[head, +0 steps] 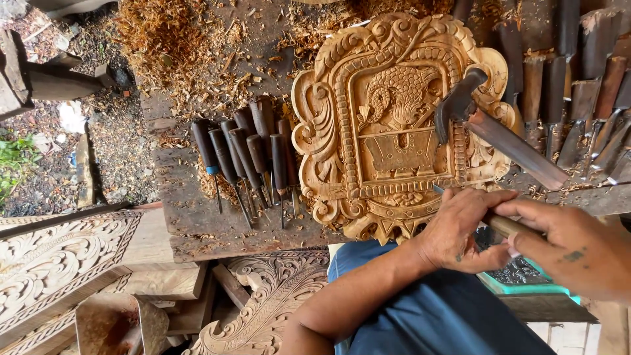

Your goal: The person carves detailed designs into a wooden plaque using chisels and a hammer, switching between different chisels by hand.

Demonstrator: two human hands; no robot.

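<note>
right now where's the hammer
In the head view the hammer lies on the right side of the carved panel, its head on the carving, handle pointing right toward the chisels, above both hands.

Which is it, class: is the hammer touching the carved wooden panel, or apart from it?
Touching. The head view shows the hammer lying across the carved wooden panel, its dark head resting on the relief.

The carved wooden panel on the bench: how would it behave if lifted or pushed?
The carved wooden panel looks thick and solid, so probably stiff and fairly heavy. Lying flat on the workbench, it should slide, not roll. Its scrolled edges may chip.
</note>
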